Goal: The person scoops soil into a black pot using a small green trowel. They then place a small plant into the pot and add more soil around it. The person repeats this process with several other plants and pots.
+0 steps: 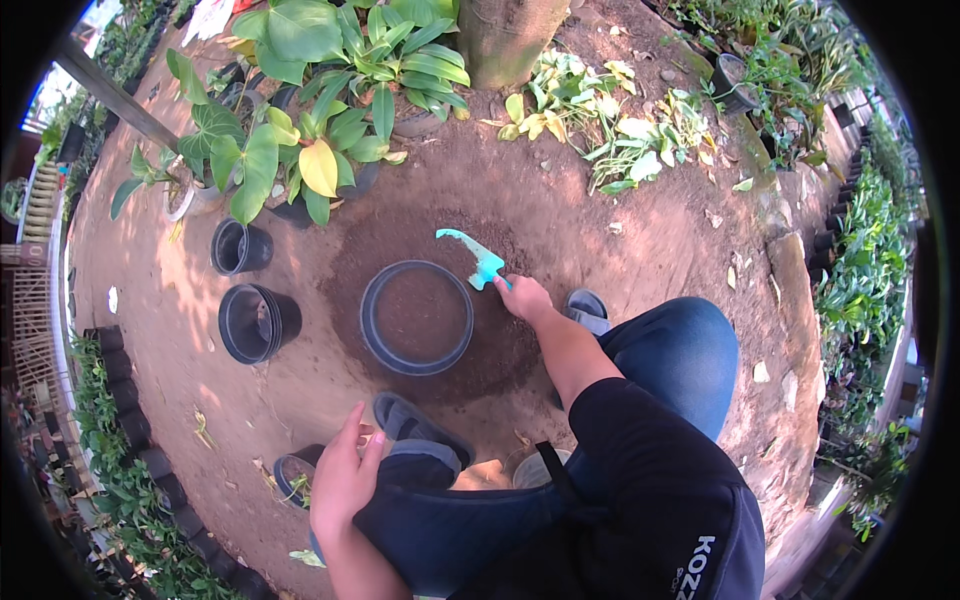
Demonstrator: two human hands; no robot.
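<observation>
My right hand grips the handle of a turquoise hand trowel, its blade and edge soiled and lying over loose dark soil. Just left of the trowel stands a round black plastic pot, with brown soil inside it up to a level I cannot judge. My left hand is raised near my left knee, fingers apart, holding nothing. Beneath it, partly hidden, is a small black pot with a green plant.
Stacked black pots and another black pot stand at the left. Leafy potted plants and a tree trunk are ahead. Pulled-up vines lie right of the trunk. A pale container sits between my legs; a stone edging runs along the right.
</observation>
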